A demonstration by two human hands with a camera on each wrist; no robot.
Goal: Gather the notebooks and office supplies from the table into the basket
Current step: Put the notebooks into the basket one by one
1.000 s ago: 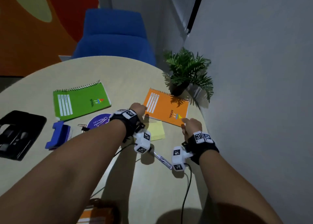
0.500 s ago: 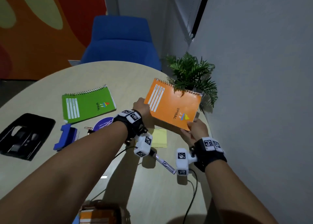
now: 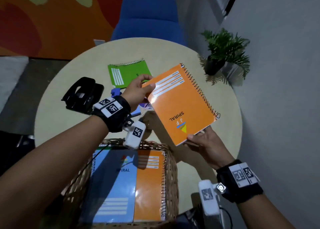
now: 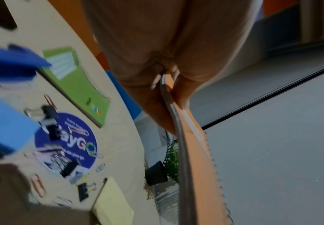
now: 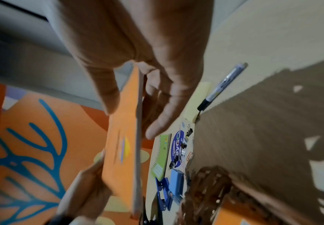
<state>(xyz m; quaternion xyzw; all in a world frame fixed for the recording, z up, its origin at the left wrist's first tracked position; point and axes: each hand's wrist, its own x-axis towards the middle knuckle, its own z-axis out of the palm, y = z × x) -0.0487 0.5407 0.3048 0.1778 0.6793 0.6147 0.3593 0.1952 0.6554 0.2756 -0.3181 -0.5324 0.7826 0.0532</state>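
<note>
An orange spiral notebook (image 3: 180,105) is in the air above the table, tilted, just beyond the wicker basket (image 3: 171,170). My left hand (image 3: 138,88) pinches its far left corner; my right hand (image 3: 202,142) pinches its near corner, thumb on the cover. In the wrist views the orange notebook (image 4: 197,152) (image 5: 124,144) shows edge-on between thumb and fingers. The basket holds a light-blue notebook (image 3: 112,185) and another orange notebook (image 3: 149,185). A green notebook (image 3: 128,73) lies flat on the table behind my left hand.
On the round table (image 3: 86,69): a black hole punch (image 3: 83,93), a blue stapler (image 4: 9,60), a blue round sticker (image 4: 66,143) with binder clips and paper clips, a yellow sticky pad (image 4: 113,202), a pen (image 5: 222,85). A potted plant (image 3: 225,53) stands by the grey wall. A blue chair (image 3: 147,17) is behind.
Both hands lifted the orange notebook off the table and brought it nearer, towards the basket. The head view has tipped down, so the basket now shows.
</note>
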